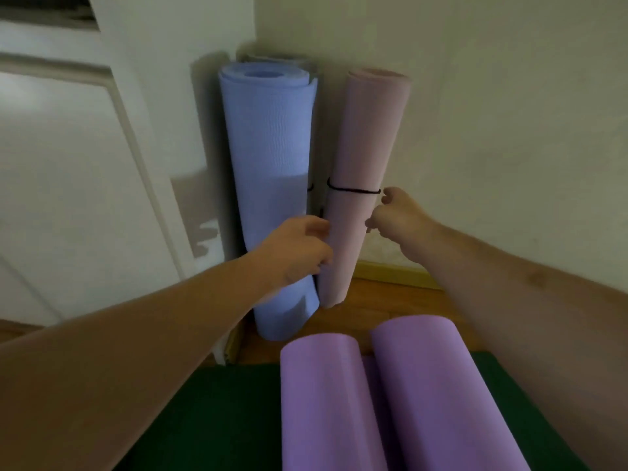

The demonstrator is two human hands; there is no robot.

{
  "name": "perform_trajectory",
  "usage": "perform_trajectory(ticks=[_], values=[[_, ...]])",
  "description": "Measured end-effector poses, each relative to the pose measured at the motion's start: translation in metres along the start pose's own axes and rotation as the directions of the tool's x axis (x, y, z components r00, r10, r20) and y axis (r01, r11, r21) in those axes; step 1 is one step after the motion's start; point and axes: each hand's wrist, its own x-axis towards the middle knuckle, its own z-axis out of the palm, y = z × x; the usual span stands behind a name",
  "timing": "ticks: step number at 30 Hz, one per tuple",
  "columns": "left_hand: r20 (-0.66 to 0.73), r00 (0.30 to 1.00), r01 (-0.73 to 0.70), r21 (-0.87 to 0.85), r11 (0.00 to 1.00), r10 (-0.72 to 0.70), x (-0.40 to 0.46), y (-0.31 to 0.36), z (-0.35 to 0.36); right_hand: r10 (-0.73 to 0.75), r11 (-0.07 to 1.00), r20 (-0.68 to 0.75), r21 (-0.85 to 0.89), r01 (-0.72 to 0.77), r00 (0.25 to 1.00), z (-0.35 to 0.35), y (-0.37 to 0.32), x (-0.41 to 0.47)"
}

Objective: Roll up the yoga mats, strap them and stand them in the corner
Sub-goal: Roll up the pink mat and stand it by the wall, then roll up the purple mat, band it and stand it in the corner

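- Two purple rolled mats (373, 402) are seen nearest the camera, lying side by side and touching along their length, on a dark green mat (210, 419) that is spread flat on the floor.
- Wooden floor (390, 311) is visible between the green mat and the corner, with a yellowish skirting board (397, 274) along the right wall.
- Pink rolled mat (360, 185) is stood upright in the corner against the right wall, tilted slightly, its lower end on or just above the floor; which cannot be told.
- A thin black strap (353, 191) is wrapped round the pink mat at about mid-height.
- Blue rolled mat (272, 185) is stood upright just left of the pink one, touching it low down, with its loose outer edge facing right. No strap can be made out on it.
- Another rolled item (272, 57), greyish, is partly seen behind the blue mat's top; it cannot be identified further.
- Left hand (299, 248): fingers are curled against the left side of the pink mat, below the strap, and the mat is held there.
- Right hand (396, 215): placed at the pink mat's right edge just under the strap, fingers loosely curled; whether the mat is actually gripped cannot be told because of blur.
- A white panelled door (74, 158) is seen on the left wall beside the corner.
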Motion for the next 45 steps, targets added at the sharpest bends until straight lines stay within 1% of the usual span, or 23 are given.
perform_trajectory(ticks=[4,7,9,10,12,13,15,17,18,19,20,22,24,26,29,32,35,38,40,42,43,44,45], values=[[-0.038,0.997,0.063,0.042,0.997,-0.061,-0.033,-0.042,0.004,0.116,0.989,0.100,-0.100,-0.106,0.988,0.018,0.054,-0.049],[-0.054,0.994,0.101,0.113,0.988,-0.095,-0.071,-0.068,0.009,0.284,0.937,0.202,-0.264,-0.227,0.937,0.040,0.109,-0.109],[-0.042,0.992,0.121,0.131,0.984,-0.116,-0.098,-0.081,0.012,0.434,0.865,0.242,-0.383,-0.326,0.868,0.055,0.147,-0.162],[-0.034,0.991,0.131,0.138,0.982,-0.127,-0.114,-0.086,0.014,0.516,0.818,0.256,-0.432,-0.380,0.818,0.060,0.159,-0.192],[-0.002,0.992,0.123,0.176,0.977,-0.125,-0.151,-0.090,0.017,0.666,0.719,0.302,-0.504,-0.479,0.682,0.071,0.183,-0.251],[0.020,0.993,0.107,0.204,0.973,-0.114,-0.172,-0.092,0.020,0.714,0.676,0.323,-0.547,-0.493,0.621,0.075,0.195,-0.281],[0.052,0.994,0.083,0.258,0.963,-0.100,-0.214,-0.096,0.024,0.746,0.640,0.298,-0.566,-0.519,0.595,0.085,0.221,-0.337],[0.084,0.991,0.074,0.333,0.940,-0.108,-0.254,-0.100,0.023,0.732,0.663,0.259,-0.487,-0.569,0.630,0.094,0.235,-0.376],[0.114,0.987,0.064,0.395,0.916,-0.118,-0.273,-0.100,0.023,0.707,0.687,0.217,-0.439,-0.579,0.673,0.096,0.236,-0.389],[0.150,0.980,0.042,0.469,0.882,-0.127,-0.290,-0.099,0.021,0.654,0.724,0.172,-0.424,-0.544,0.737,0.098,0.232,-0.397],[0.189,0.973,0.011,0.539,0.842,-0.134,-0.306,-0.097,0.018,0.593,0.758,0.147,-0.435,-0.486,0.792,0.096,0.220,-0.401],[0.236,0.962,-0.045,0.637,0.770,-0.139,-0.329,-0.086,0.009,0.440,0.791,0.146,-0.530,-0.305,0.886,0.087,0.188,-0.403],[0.240,0.965,-0.092,0.692,0.716,-0.108,-0.343,-0.067,-0.001,0.267,0.724,0.145,-0.683,-0.098,0.953,0.069,0.152,-0.405],[0.218,0.975,-0.143,0.736,0.662,-0.032,-0.352,-0.047,-0.009,0.132,0.601,0.208,-0.794,0.089,0.969,0.047,0.121,-0.414],[0.226,0.974,-0.203,0.777,0.597,0.037,-0.366,-0.019,-0.019,-0.021,0.396,0.355,-0.855,0.334,0.935,0.008,0.079,-0.437],[0.339,0.939,-0.327,0.817,0.475,0.063,-0.388,0.003,-0.022,-0.148,0.220,0.504,-0.822,0.525,0.851,-0.023,0.048,-0.467],[0.365,0.931,-0.316,0.836,0.449,-0.024,-0.408,0.010,-0.023,-0.288,0.044,0.615,-0.758,0.651,0.734,-0.040,0.031,-0.495],[0.347,0.912,-0.189,0.829,0.526,-0.218,-0.422,0.010,-0.027,-0.435,-0.102,0.650,-0.723,0.683,0.623,-0.054,0.028,-0.514],[0.354,0.879,-0.124,0.816,0.564,-0.319,-0.430,0.011,-0.031,-0.542,-0.116,0.612,-0.734,0.669,0.576,-0.063,0.030,-0.523],[0.357,0.879,-0.122,0.810,0.574,-0.316,-0.437,0.010,-0.031,-0.580,-0.089,0.593,-0.728,0.680,0.559,-0.067,0.037,-0.528],[0.349,0.892,-0.141,0.818,0.558,-0.287,-0.441,0.009,-0.027,-0.573,-0.080,0.596,-0.724,0.685,0.563,-0.067,0.039,-0.531],[0.339,0.908,-0.174,0.840,0.514,-0.246,-0.443,0.006,-0.021,-0.563,-0.070,0.599,-0.721,0.689,0.569,-0.067,0.041,-0.533],[0.318,0.928,-0.211,0.877,0.432,-0.193,-0.445,0.001,-0.013,-0.559,-0.047,0.592,-0.722,0.691,0.581,-0.067,0.043,-0.533]])
